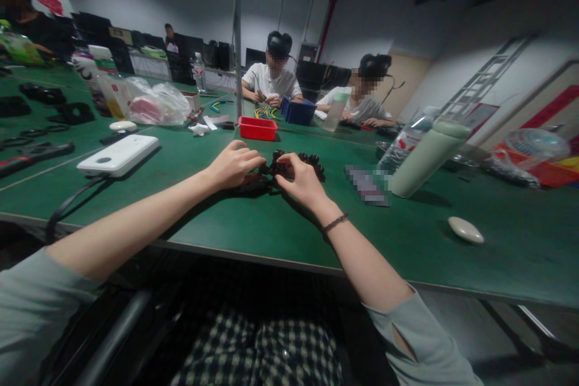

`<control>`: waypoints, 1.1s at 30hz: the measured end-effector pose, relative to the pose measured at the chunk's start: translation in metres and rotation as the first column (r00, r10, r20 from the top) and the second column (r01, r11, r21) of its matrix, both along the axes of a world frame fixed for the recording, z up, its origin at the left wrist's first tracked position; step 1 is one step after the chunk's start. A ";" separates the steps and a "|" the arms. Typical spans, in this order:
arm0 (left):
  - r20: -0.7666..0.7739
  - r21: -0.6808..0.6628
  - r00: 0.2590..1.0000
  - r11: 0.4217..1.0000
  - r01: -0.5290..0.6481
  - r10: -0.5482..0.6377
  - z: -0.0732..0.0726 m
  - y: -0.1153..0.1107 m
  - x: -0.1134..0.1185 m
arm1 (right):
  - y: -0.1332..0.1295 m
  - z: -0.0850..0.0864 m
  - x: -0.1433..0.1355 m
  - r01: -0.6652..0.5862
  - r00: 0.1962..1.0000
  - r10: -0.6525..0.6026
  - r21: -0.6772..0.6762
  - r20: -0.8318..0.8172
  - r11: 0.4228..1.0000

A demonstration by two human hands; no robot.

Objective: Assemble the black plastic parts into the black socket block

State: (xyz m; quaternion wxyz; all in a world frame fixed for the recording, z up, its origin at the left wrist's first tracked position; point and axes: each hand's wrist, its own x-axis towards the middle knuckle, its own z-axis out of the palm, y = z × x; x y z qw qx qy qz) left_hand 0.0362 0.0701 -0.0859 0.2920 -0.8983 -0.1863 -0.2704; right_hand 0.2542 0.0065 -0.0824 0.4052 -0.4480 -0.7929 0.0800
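Several small black parts (313,163) lie bunched together on the green table (217,217), in front of me near its middle. My left hand (236,165) is at the left side of the bunch, its fingers bent and closed at a dark piece too small to make out. From the right, my right hand (298,178) reaches over the bunch, thumb and fingertips closed round a black part. The fingertips of both hands are close together, and they partly hide the parts between them.
Behind my hands sits a red tray (257,128). A white power bank (118,155) with a cable lies left. On the right are a phone (366,184), a green bottle (429,158) and a white oval object (465,230). Two people work across the table beside a blue bin (298,111).
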 end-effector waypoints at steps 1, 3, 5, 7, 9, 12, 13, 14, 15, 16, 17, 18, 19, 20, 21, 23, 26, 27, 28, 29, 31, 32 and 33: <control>0.004 -0.001 1.000 1.000 0.001 -0.001 0.000 0.000 0.000 | 0.000 0.000 0.000 0.001 1.000 -0.001 -0.004 -0.002 1.000; 0.011 -0.009 1.000 1.000 0.001 -0.001 0.000 -0.001 0.000 | 0.000 0.000 0.000 0.001 1.000 -0.001 -0.008 -0.007 1.000; 0.014 -0.016 1.000 1.000 -0.001 0.001 0.000 -0.001 0.000 | 0.000 0.000 0.000 0.001 1.000 -0.001 -0.006 -0.010 1.000; 0.012 -0.015 1.000 1.000 -0.004 0.005 0.000 -0.002 0.001 | 0.000 0.000 0.000 0.002 1.000 -0.002 -0.001 -0.008 1.000; 0.010 -0.015 1.000 1.000 -0.011 0.011 0.000 -0.002 0.001 | 0.000 0.000 0.000 0.005 1.000 -0.005 0.003 -0.005 1.000; 0.004 -0.024 1.000 1.000 -0.019 0.019 0.000 -0.003 0.001 | 0.000 0.000 0.000 0.010 1.000 -0.010 0.004 -0.002 1.000; 0.003 -0.027 1.000 0.999 -0.021 0.021 0.000 -0.003 0.001 | 0.000 0.000 0.000 0.011 1.000 -0.011 0.005 0.000 1.000; 0.002 -0.029 1.000 0.999 -0.020 0.021 0.000 -0.002 0.001 | 0.000 0.000 -0.001 0.011 1.000 -0.011 0.008 0.001 1.000; 0.003 -0.029 1.000 0.999 -0.018 0.018 0.000 -0.002 0.001 | 0.000 0.000 -0.001 0.012 1.000 -0.012 0.012 0.003 1.000; 0.006 -0.027 1.000 1.000 -0.013 0.013 0.000 -0.002 0.001 | 0.000 0.000 -0.001 0.014 1.000 -0.014 0.015 0.004 1.000; 0.009 -0.022 1.000 1.000 -0.008 0.008 0.000 -0.002 0.001 | 0.000 0.000 -0.001 0.015 1.000 -0.016 0.017 0.005 1.000; 0.012 -0.018 1.000 1.000 -0.004 0.004 0.000 -0.002 0.001 | 0.000 0.000 -0.001 0.017 1.000 -0.018 0.018 0.004 1.000; 0.015 -0.015 1.000 1.000 -0.002 0.003 0.000 -0.002 0.001 | 0.000 0.000 -0.001 0.020 1.000 -0.020 0.017 0.003 1.000; 0.017 -0.014 1.000 1.000 -0.004 0.004 0.000 -0.002 0.001 | 0.000 0.000 -0.001 0.021 1.000 -0.021 0.015 0.002 1.000; 0.019 -0.014 1.000 1.000 -0.006 0.007 0.000 -0.002 0.001 | 0.000 0.000 0.000 0.022 1.000 -0.022 0.014 0.001 1.000; 0.023 -0.015 1.000 1.000 -0.009 0.009 0.000 -0.002 0.001 | -0.001 0.001 0.000 0.025 1.000 -0.025 0.013 0.002 1.000; 0.030 -0.014 1.000 1.000 -0.008 0.008 0.000 -0.003 0.002 | -0.001 0.001 -0.001 0.025 1.000 -0.025 0.014 0.007 1.000; 0.031 -0.016 0.999 1.000 -0.010 0.010 0.000 -0.003 0.002 | -0.001 0.001 -0.001 0.022 1.000 -0.022 0.011 0.007 1.000; 0.032 -0.017 0.999 1.000 -0.012 0.013 0.001 -0.003 0.002 | -0.001 0.001 -0.001 0.019 1.000 -0.019 0.009 0.007 1.000; 0.034 -0.018 0.999 1.000 -0.014 0.015 0.001 -0.003 0.002 | -0.001 0.001 -0.001 0.015 1.000 -0.015 0.006 0.006 1.000; 0.035 -0.018 0.999 1.000 -0.016 0.017 0.001 -0.004 0.002 | -0.001 0.001 -0.001 0.007 1.000 -0.007 0.002 0.004 1.000; 0.036 -0.015 0.999 1.000 -0.016 0.016 0.001 -0.004 0.002 | -0.001 0.001 -0.001 0.003 1.000 -0.003 0.002 0.003 1.000; 0.036 -0.011 0.999 1.000 -0.016 0.017 0.001 -0.004 0.002 | -0.001 0.001 -0.001 0.001 1.000 -0.001 0.002 0.002 1.000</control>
